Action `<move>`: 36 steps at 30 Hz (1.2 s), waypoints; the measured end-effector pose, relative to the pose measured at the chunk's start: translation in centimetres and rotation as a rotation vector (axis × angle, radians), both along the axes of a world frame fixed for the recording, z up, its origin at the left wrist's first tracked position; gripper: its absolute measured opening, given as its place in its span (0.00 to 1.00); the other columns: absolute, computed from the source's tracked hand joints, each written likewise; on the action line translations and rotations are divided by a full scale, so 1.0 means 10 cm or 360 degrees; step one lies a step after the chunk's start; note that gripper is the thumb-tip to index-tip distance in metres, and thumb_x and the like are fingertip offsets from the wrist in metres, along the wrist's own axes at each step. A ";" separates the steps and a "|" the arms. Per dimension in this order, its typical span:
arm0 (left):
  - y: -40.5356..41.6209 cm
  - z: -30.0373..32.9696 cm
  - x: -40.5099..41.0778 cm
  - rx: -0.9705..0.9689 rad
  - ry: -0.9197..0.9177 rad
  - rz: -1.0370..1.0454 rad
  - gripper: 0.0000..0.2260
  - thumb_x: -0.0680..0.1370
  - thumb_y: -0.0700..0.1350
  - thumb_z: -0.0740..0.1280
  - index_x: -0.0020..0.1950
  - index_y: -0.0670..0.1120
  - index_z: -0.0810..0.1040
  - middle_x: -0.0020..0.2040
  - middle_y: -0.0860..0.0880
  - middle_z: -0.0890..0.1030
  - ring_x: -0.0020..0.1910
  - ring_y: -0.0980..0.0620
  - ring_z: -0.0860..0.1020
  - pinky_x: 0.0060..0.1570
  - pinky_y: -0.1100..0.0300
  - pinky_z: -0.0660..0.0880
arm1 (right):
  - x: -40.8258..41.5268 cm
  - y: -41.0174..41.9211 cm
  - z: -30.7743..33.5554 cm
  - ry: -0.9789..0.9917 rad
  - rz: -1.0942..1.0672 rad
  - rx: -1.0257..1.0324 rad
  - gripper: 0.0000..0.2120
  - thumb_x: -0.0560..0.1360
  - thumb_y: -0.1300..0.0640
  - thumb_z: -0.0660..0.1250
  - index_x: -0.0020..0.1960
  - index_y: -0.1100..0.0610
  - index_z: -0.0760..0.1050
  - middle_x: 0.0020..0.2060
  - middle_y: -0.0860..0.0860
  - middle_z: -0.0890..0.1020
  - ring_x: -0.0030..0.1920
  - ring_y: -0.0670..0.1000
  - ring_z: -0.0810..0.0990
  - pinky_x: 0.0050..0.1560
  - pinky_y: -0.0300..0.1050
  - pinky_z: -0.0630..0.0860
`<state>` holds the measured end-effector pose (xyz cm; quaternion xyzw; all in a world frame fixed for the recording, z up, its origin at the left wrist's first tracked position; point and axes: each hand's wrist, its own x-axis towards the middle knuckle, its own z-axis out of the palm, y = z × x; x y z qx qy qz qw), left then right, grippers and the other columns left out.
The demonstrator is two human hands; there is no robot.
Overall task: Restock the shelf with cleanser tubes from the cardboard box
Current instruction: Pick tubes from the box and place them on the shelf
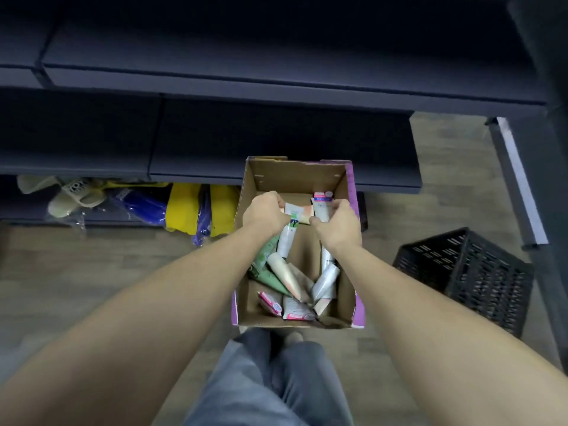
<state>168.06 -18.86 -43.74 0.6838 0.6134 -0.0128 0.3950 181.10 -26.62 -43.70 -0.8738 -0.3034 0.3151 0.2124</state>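
An open cardboard box (347,290) with purple outer sides stands on the floor before a dark shelf unit (276,139). Several cleanser tubes lie inside, white, green, peach and pink. My left hand (266,215) is closed around a white tube with a green label (289,233) near the box's far end. My right hand (336,224) grips a white tube with a pink cap end (322,204). A peach tube (304,217) lies between the two hands. More tubes (289,281) are heaped at the near end of the box.
A black plastic crate (467,275) stands on the floor at the right. Sandals (73,192) and yellow and blue packages (184,207) lie under the lowest shelf at the left. A grey post (519,179) rises at the right. My legs are below the box.
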 end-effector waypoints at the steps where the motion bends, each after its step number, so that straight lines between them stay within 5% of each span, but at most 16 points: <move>1: -0.01 -0.08 0.01 -0.0037 0.0014 0.0006 0.11 0.73 0.45 0.71 0.54 0.49 0.77 0.54 0.48 0.80 0.50 0.46 0.79 0.44 0.59 0.72 | 0.00 -0.02 -0.08 0.0020 -0.0006 -0.0030 0.24 0.71 0.50 0.72 0.63 0.55 0.70 0.57 0.52 0.79 0.57 0.56 0.79 0.55 0.51 0.76; 14: -0.07 -1.14 0.10 -0.0256 0.0263 0.0059 0.19 0.75 0.42 0.68 0.67 0.47 0.75 0.63 0.43 0.77 0.60 0.42 0.77 0.57 0.53 0.76 | -0.03 -0.01 -1.20 0.0312 0.0023 -0.0346 0.27 0.72 0.53 0.72 0.68 0.56 0.69 0.58 0.52 0.79 0.59 0.54 0.78 0.58 0.44 0.73; 23: 0.05 -1.79 0.16 -0.0181 0.0384 0.0069 0.20 0.77 0.44 0.68 0.68 0.49 0.71 0.65 0.47 0.74 0.62 0.44 0.76 0.55 0.54 0.73 | -0.19 0.26 -1.92 0.0409 0.0032 -0.0377 0.20 0.71 0.52 0.73 0.58 0.54 0.70 0.54 0.51 0.78 0.51 0.52 0.78 0.47 0.43 0.70; 29: 0.10 -2.05 0.21 -0.0139 0.0605 -0.0091 0.23 0.77 0.46 0.68 0.71 0.52 0.67 0.68 0.47 0.72 0.66 0.44 0.72 0.55 0.50 0.74 | -0.26 0.41 -2.24 0.0501 -0.0179 -0.0381 0.18 0.66 0.52 0.70 0.52 0.50 0.68 0.52 0.53 0.79 0.48 0.58 0.82 0.48 0.54 0.81; 36: 0.00 -2.16 0.26 0.0080 0.0827 -0.0458 0.28 0.80 0.44 0.66 0.77 0.46 0.58 0.74 0.45 0.63 0.73 0.44 0.63 0.59 0.50 0.72 | -0.13 0.36 -2.15 0.0491 -0.0089 -0.0414 0.15 0.70 0.60 0.68 0.55 0.56 0.71 0.48 0.53 0.80 0.47 0.55 0.78 0.44 0.42 0.71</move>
